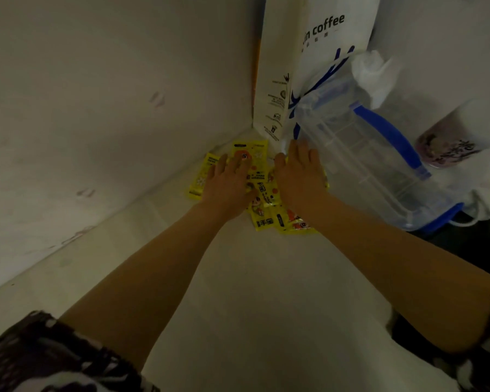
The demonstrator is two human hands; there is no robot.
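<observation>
Several yellow sachets with red and black print lie in a loose heap on a pale surface, in the corner against a white wall. My left hand lies flat on the left side of the heap, fingers spread and pointing toward the corner. My right hand rests palm down on the right side of the heap, fingers straight, its fingertips near a clear jug. Parts of the sachets are hidden under both hands.
A white paper coffee bag stands upright in the corner behind the sachets. A clear plastic jug with a blue handle and base stands at the right. Crumpled white tissue and a printed cup are beyond it.
</observation>
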